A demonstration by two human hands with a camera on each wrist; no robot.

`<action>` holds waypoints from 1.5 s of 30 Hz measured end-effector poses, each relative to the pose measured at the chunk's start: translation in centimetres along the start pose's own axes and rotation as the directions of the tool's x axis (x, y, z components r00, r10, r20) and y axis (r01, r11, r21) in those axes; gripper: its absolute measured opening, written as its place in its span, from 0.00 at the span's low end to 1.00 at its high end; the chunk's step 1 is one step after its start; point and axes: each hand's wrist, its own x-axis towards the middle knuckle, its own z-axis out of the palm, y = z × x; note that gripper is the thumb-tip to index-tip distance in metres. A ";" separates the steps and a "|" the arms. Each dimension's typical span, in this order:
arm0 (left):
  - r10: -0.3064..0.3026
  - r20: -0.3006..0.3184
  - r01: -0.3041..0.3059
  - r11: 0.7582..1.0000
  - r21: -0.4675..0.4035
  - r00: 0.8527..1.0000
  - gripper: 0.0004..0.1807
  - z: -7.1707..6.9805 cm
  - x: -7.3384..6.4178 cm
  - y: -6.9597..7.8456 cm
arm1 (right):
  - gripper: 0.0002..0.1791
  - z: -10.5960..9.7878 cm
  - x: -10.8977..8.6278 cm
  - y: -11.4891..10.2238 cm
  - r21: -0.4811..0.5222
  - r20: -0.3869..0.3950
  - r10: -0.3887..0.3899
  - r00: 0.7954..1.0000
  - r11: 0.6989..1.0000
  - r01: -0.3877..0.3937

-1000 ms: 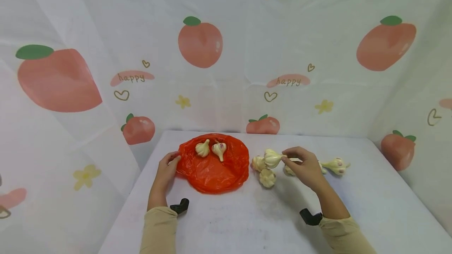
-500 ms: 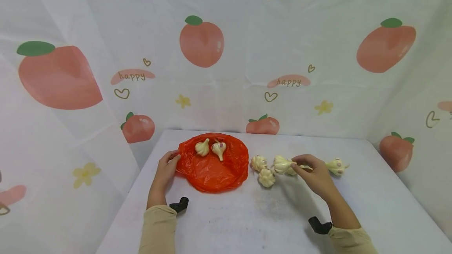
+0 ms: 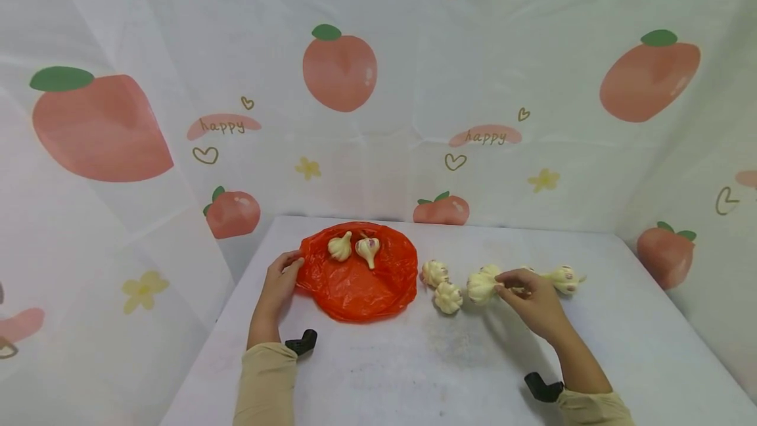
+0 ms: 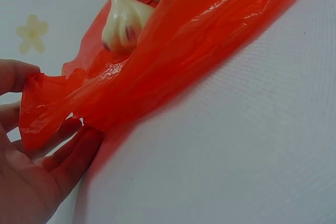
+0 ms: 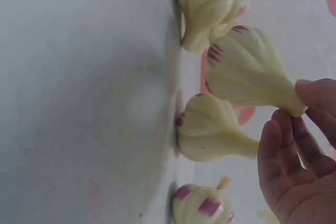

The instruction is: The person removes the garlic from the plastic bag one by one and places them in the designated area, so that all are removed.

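Note:
A red plastic bag [image 3: 355,298] lies spread on the table, with two garlic bulbs [image 3: 340,248] on its far part. My left hand [image 3: 279,286] pinches the bag's left edge; in the left wrist view the thumb and fingers [image 4: 79,156] hold the crumpled film [image 4: 44,108]. My right hand [image 3: 538,307] pinches a garlic bulb [image 3: 481,286] by its stem, to the right of the bag. The right wrist view shows this bulb [image 5: 249,69] tilted, its root end away from the fingers, with other bulbs [image 5: 207,129] behind it.
Two more bulbs [image 3: 447,298] lie close together between the bag and my right hand. Another bulb [image 3: 565,279] lies beyond the hand, and one behind the fingers is mostly hidden. A printed cloth [image 3: 378,163] stands around the white table [image 3: 378,373].
My right hand has moved right and slightly nearer with the garlic bulb, away from the two bulbs beside the bag. My left hand keeps its hold on the bag.

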 end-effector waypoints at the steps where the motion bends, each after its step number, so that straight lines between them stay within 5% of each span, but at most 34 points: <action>1: 0.000 0.001 0.000 1.000 -0.003 1.000 0.26 0.1 0.0 0.0 | 0.09 0.1 0.0 0.1 0.003 0.003 0.000 1.000 1.000 0.000; 28: -0.025 -0.003 0.025 1.000 0.020 1.000 0.27 0.1 0.0 0.0 | 0.08 0.5 -0.3 1.1 -0.056 0.041 -0.009 0.999 0.998 0.011; 45: -0.014 -0.001 0.014 1.000 0.021 1.000 0.26 0.0 0.1 -0.1 | 0.09 -0.3 0.5 -0.4 -0.066 0.035 -0.012 0.999 0.998 0.014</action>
